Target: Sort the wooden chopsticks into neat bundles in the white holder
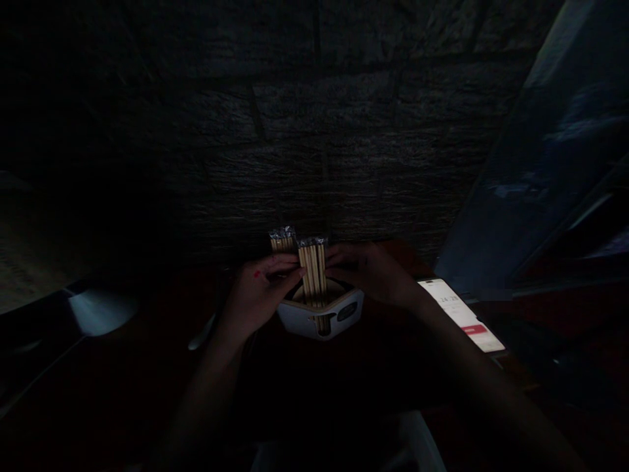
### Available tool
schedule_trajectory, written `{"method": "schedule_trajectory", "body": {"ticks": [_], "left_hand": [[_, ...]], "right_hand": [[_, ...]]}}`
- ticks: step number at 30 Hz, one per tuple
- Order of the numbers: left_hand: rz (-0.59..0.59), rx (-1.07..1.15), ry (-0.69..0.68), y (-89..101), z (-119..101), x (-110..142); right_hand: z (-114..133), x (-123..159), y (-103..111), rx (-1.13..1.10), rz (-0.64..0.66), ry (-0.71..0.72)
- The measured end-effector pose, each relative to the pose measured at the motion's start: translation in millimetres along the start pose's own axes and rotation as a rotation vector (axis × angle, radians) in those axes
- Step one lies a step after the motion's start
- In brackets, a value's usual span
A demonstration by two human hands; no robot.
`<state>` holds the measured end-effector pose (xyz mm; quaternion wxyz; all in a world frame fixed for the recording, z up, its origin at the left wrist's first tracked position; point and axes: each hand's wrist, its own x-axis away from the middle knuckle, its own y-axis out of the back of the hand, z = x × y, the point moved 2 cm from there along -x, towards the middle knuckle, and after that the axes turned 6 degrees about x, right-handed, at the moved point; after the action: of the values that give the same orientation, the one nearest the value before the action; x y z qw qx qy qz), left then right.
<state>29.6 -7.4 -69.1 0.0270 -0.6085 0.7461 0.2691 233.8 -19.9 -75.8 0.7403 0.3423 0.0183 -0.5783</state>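
A bundle of wooden chopsticks (313, 272) stands nearly upright in a white box (299, 319), its top covered in clear plastic. My left hand (260, 288) closes on the bundle's left side, thumb at the front. From the right, my right hand (373, 272) grips the same bundle with its fingertips. Behind my left fingers rises a second wrapped bundle (282, 244), partly hidden. The box has a dark oval label on its front right face and a cut-out where stick ends show. Low light hides much of its inside.
A lit phone (462, 314) lies to the right of the box. Behind stands a dark brick-patterned wall (324, 131), with a grey post (511, 144) at right. A pale object (101, 311) is at left, and a whitish edge (420, 439) shows at the bottom.
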Motion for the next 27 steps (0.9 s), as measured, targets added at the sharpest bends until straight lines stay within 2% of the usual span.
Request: {"method": "schedule_trajectory", "body": {"ticks": [10, 19, 27], "left_hand": [[-0.008, -0.017, -0.003, 0.3, 1.1, 0.8], [-0.012, 0.012, 0.01, 0.7, -1.8, 2.7], [-0.009, 0.029, 0.008, 3.0, 1.7, 2.7]], "right_hand": [[0.6, -1.1, -0.8, 0.095, -0.022, 0.013], [8.7, 0.1, -0.1, 0.127, -0.004, -0.013], [5.6, 2.0, 0.6, 0.108, -0.013, 0.01]]}}
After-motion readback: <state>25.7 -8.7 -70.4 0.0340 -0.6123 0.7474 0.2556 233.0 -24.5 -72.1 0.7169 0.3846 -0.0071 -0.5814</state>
